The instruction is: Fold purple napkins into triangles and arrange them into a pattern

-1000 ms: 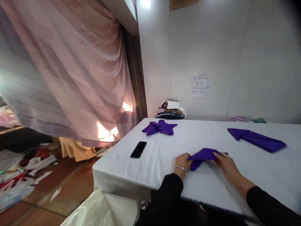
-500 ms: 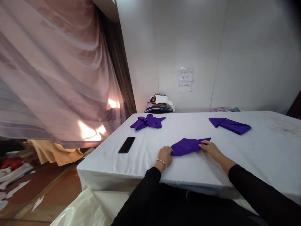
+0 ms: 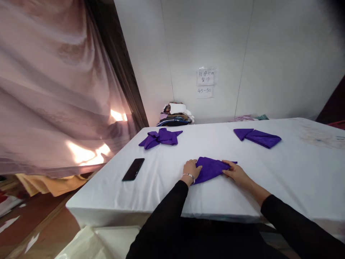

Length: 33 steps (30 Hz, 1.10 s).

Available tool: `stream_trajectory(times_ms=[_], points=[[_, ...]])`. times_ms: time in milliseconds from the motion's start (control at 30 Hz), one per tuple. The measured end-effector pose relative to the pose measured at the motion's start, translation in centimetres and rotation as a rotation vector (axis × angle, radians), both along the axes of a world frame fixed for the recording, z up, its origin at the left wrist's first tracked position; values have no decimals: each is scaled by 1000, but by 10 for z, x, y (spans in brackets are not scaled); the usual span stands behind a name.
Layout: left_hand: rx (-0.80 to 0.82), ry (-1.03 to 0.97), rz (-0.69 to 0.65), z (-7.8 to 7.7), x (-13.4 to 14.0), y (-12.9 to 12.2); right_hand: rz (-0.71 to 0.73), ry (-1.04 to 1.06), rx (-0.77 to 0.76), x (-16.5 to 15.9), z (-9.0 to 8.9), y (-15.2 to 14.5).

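A folded purple napkin point(image 3: 211, 169) lies on the white-covered table in front of me, wide at its left end and tapering to a thin point on the right. My left hand point(image 3: 191, 169), with a bracelet at the wrist, grips the wide end, its thumb over the cloth. Near the narrow tip, my right hand point(image 3: 233, 172) pinches the fabric between thumb and fingers. Beyond them are two more purple pieces: a cloth folded into a several-pointed shape point(image 3: 161, 138) at the back left, and a flat folded strip with a triangular end point(image 3: 257, 137) at the back right.
A black phone point(image 3: 133, 169) lies left of my hands on the white tablecloth point(image 3: 167, 190). Behind the table are a pile of folded clothes point(image 3: 175, 114) and paper signs point(image 3: 205, 82) on the wall. A pinkish curtain point(image 3: 54, 90) hangs at the left.
My left hand has moved further over the napkin's wide end, and my right hand has shifted its pinch near the tip. The napkin now looks more triangular. The view has shifted slightly.
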<state>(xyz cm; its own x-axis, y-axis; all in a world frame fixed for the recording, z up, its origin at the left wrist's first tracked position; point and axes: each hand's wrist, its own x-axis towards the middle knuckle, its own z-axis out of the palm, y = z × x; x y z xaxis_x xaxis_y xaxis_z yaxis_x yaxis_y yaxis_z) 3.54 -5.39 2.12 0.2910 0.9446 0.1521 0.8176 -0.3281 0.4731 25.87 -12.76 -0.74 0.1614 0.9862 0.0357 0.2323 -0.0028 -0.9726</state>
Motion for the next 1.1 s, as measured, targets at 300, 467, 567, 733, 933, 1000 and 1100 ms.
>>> stream_trajectory(times_ms=[300, 467, 567, 733, 933, 1000, 1100], points=[[95, -84, -51, -6, -1, 25, 93, -173, 2, 10, -5, 14], [303, -232, -84, 49, -4, 55, -131, -198, 250, 5, 36, 53], [501, -373, -142, 76, -8, 49, -219, -212, 341, -1, 53, 56], [402, -205, -499, 50, -40, -1, -89, -143, 197, 13, 29, 27], [28, -114, -437, 2, -81, -25, -188, -129, 77, 30, -4, 9], [-7, -176, -354, 3, -86, -22, -144, -180, 91, 27, 1, 16], [56, -237, -219, 7, -86, -12, -11, -414, 138, 16, 13, 36]])
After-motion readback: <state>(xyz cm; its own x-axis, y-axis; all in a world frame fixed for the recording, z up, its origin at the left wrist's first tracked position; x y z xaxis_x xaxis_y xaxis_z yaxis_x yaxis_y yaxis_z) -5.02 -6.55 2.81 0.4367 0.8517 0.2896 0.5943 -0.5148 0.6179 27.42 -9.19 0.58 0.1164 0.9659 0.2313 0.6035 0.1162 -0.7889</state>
